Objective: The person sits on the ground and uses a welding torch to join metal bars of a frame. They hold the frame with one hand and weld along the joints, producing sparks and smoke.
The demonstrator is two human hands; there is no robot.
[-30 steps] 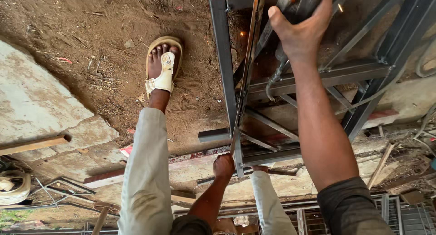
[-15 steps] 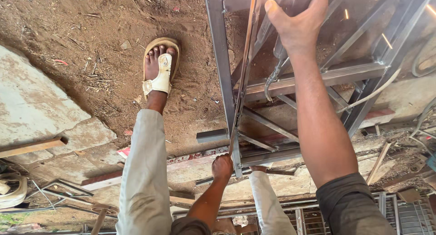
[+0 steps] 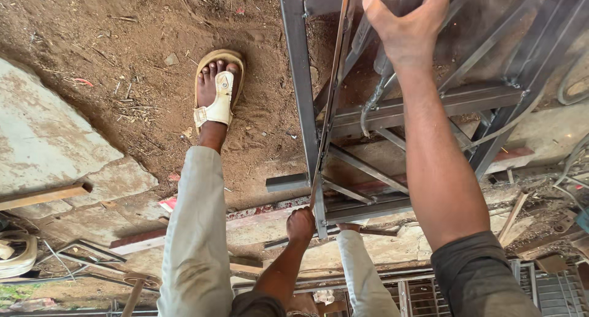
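Observation:
My right hand [image 3: 408, 32] is at the top of the head view, shut on a dark hand tool [image 3: 392, 4] whose grey cable [image 3: 368, 108] hangs down across the steel frame [image 3: 300, 78]. The tool is mostly hidden by my fingers. My left hand [image 3: 300, 222] is lower down and grips the near end of a thin rusty metal strip [image 3: 331, 90]. The strip runs along the frame's long upright bar. The frame is made of grey square tubes and lies over the ground.
My sandalled foot [image 3: 216, 90] stands on brown dirt [image 3: 123, 59] left of the frame, with my trouser leg [image 3: 196, 231] below it. A concrete slab [image 3: 49, 145], a wooden batten [image 3: 43, 195] and scrap metal bars [image 3: 92, 262] lie at the left. More metal grating [image 3: 552, 292] lies at the bottom right.
My right hand with the tool has shifted slightly up and right on the frame, and the orange sparks seen earlier are gone. My left hand keeps its grip on the strip.

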